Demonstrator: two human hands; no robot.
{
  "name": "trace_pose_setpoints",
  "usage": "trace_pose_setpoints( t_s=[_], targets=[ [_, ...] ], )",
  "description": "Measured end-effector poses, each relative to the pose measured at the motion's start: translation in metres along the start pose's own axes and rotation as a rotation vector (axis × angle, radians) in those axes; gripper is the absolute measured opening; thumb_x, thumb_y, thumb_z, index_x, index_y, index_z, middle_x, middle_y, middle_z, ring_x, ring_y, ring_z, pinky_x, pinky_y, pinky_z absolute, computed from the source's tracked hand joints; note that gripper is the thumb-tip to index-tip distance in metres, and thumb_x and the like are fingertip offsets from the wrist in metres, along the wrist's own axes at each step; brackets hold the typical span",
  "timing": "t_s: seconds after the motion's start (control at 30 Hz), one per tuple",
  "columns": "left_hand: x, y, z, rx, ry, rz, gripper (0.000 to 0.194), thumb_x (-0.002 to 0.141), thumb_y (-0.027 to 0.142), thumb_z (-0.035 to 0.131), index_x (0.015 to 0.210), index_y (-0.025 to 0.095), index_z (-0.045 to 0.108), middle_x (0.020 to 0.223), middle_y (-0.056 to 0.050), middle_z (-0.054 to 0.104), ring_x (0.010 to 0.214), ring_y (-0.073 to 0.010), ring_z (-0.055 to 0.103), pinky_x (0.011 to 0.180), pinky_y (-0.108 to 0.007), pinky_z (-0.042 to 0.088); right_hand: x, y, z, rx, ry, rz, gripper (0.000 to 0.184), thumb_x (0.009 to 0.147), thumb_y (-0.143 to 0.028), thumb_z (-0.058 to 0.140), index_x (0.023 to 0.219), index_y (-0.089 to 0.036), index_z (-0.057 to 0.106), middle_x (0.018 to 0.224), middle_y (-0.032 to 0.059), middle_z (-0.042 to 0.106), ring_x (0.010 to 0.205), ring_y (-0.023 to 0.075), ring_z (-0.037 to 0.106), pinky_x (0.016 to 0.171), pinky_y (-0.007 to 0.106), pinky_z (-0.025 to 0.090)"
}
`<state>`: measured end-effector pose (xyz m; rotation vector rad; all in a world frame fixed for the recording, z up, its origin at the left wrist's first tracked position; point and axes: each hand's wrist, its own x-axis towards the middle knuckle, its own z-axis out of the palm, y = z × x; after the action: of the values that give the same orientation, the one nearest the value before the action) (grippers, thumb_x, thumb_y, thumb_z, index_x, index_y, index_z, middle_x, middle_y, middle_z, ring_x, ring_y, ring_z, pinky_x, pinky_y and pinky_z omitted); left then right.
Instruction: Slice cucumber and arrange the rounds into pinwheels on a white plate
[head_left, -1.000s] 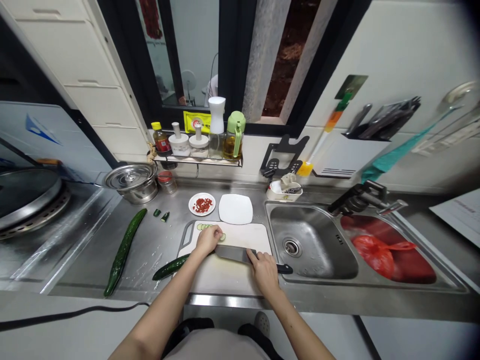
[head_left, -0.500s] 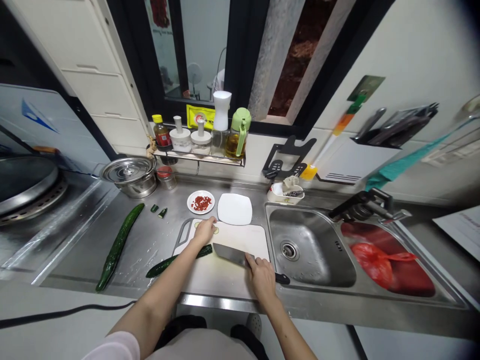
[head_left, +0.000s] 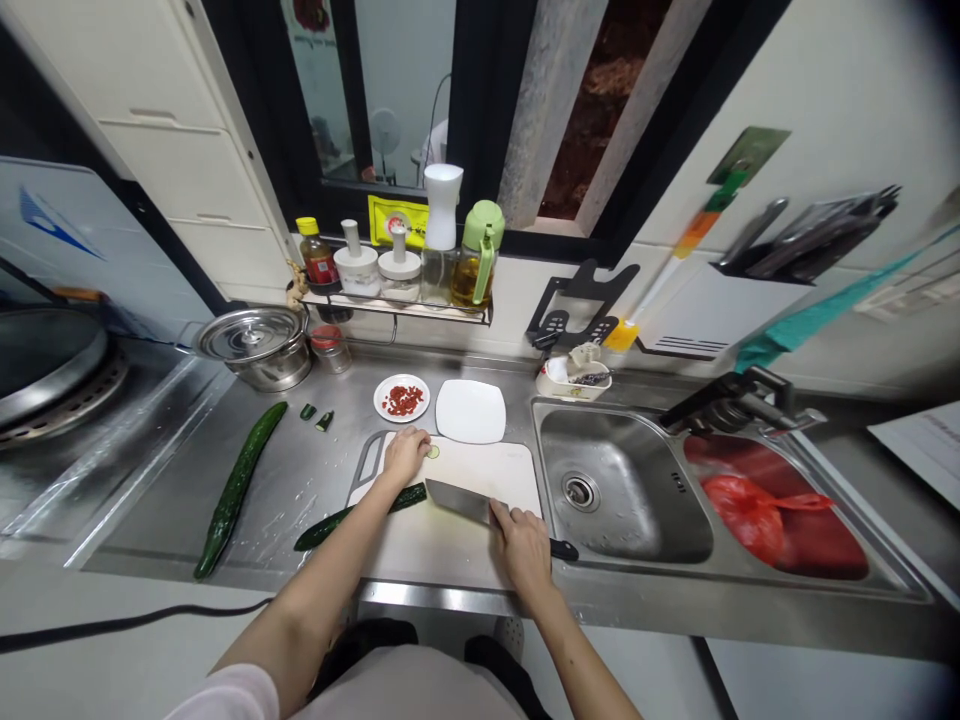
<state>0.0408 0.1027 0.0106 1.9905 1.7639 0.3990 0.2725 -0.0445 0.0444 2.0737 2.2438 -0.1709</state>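
Observation:
My right hand grips a cleaver, its blade pointing left over the white cutting board and its black handle end jutting out on the right. At the board's upper left is my left hand, fingers curled down on the surface; what lies under them is hidden. A round cucumber slice shows beside those fingertips. The cut cucumber lies with its cut end near the blade tip, partly hidden behind my left forearm. A whole cucumber rests on the counter at left, near two small cucumber ends.
Behind the board stand a plate of chopped red pieces and a white square plate. The sink is at right, with a red bag in its second basin. A lidded pot stands at back left, below a condiment shelf.
My left hand has shifted slightly left, and its fingers cover the slice that showed on their left. The cleaver stays nearly in place. The whole view has tilted slightly.

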Motion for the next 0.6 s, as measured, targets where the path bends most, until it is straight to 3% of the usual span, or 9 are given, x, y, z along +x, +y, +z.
trace_pose_setpoints(
  t_s=[0.17,0.6],
  targets=[
    [-0.0034,-0.0032,-0.0027,0.038,-0.026,0.09,0.015,0.088,0.028,0.057,0.093,0.025,0.071,0.101,-0.005,0.063,0.103,-0.0207,0.053,0.084,-0.029,0.04,0.0003,-0.0004,0.0003,0.009,-0.001,0.002,0.041,0.093,-0.019,0.047,0.132,-0.026,0.058,0.092,0.0078,0.066,0.089,0.0208,0.055,0.077,0.031,0.03],
    [-0.0024,-0.0024,-0.003,0.009,-0.006,0.033,0.016,0.087,0.028,0.058,0.094,0.024,0.072,0.103,-0.006,0.065,0.104,-0.0215,0.053,0.089,-0.03,0.04,-0.0026,-0.0014,-0.0005,0.037,-0.013,0.032,0.04,0.093,-0.021,0.047,0.13,-0.027,0.059,0.093,0.0074,0.067,0.091,0.0206,0.056,0.079,0.031,0.031]
  ],
)
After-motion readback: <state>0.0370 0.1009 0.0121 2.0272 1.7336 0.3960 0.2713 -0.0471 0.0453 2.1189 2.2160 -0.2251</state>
